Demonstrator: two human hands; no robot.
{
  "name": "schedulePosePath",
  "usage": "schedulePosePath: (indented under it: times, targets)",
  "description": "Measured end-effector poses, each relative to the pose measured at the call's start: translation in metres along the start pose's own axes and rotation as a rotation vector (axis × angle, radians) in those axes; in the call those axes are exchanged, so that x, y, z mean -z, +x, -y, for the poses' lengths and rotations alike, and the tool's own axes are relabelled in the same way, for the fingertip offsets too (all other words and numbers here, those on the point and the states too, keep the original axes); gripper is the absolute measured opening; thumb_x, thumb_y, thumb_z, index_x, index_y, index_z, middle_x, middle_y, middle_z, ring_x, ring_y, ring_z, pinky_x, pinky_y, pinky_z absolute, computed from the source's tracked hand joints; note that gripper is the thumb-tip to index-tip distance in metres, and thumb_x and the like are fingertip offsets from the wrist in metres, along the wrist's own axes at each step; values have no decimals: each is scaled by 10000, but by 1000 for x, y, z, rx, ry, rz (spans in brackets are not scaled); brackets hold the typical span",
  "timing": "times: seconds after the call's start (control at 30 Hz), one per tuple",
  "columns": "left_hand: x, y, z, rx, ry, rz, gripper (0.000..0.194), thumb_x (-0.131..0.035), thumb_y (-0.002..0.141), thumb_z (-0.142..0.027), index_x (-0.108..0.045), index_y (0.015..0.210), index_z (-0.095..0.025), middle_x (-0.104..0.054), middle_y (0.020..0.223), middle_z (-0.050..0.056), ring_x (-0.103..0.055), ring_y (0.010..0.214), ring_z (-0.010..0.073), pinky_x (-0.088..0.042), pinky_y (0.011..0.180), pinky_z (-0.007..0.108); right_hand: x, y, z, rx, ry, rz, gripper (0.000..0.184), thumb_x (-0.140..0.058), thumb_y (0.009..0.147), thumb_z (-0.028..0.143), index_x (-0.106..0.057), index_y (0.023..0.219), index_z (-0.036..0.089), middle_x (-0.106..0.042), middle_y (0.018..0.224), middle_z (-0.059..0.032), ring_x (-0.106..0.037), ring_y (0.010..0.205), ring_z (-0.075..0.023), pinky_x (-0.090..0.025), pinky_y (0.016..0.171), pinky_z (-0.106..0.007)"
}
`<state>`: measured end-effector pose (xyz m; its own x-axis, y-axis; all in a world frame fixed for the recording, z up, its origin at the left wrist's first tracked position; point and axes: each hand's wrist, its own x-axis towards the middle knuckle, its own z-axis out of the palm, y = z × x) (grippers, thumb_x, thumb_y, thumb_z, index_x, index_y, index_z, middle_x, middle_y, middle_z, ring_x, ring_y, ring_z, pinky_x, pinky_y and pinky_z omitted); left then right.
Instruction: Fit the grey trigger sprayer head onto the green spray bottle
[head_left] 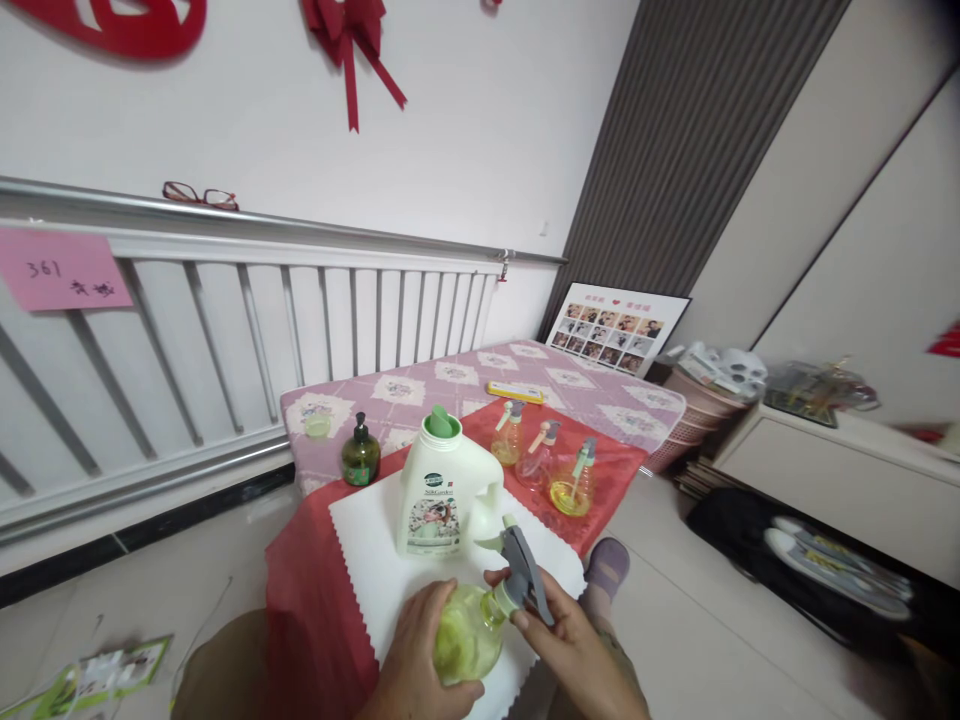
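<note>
Left hand (pixel 416 650) cupped around a spray bottle (pixel 466 640), right hand (pixel 574 645) curled tightly about its grey trigger head (pixel 525 575), apparently adjusting the top; any twist calls for a steady bottle.

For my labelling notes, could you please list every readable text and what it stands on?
"361": on the pink note; its other handwritten characters are unclear.
"Garden": on the pale jug; the rest is blurred.
Photo board: heading too small to read.
Dark pump bottle: label too small.

Spray bottle (pixel 471 640) partly hidden by left hand (pixel 420 652), red sign (pixel 142 40) cut off, photos (pixel 604 335) indistinct
</note>
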<state>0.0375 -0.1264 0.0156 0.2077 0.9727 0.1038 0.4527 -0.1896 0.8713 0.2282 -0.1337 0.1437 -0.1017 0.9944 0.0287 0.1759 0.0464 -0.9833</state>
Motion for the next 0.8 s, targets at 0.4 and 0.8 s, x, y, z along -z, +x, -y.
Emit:
schedulePosePath:
  times: [0.4,0.8]
  targets:
    - [-5,2,6,-20,2,10,949,-680,473,-123,-434,1389,-144,-499,1448,205,-436,1371,385,-316,1191,596,-1,6,-19,106,-50,62,298,-744,770,423,-727,1022,263,-721,1085,-57,-647,1033,-246,-540,902,-323]
    - [-5,1,7,-58,28,-11,924,-667,484,-135,-455,1383,-113,-522,1429,225,-460,1354,401,-336,1174,620,0,7,-13,177,-288,99,211,-645,759,194,-707,960,211,-688,929,-37,-677,891,-214,-540,811,-294]
